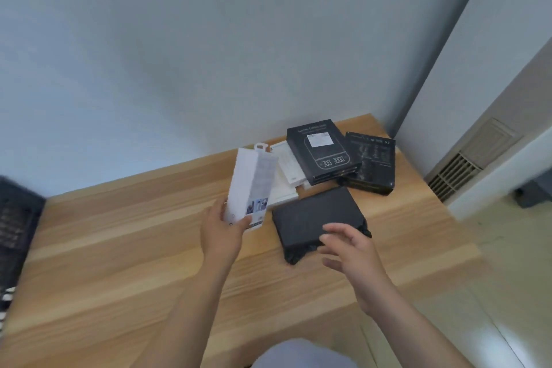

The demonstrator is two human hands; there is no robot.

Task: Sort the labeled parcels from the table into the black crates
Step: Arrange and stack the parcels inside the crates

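Observation:
My left hand [222, 231] grips the lower end of a long white box [252, 185] and holds it upright and tilted above the wooden table [119, 248]. My right hand [348, 248] hovers with fingers spread and relaxed over the near edge of a black plastic-wrapped parcel [316, 218] lying flat on the table. Behind it lie a black box with a white label [322, 151], a second black box [370, 163] to its right, and flat white boxes [286, 170]. A black crate [15, 218] shows at the left edge.
A grey wall runs along the table's far edge. On the right the table ends above a light floor, with a wall vent [466, 164] beyond. The near left part of the table is bare wood.

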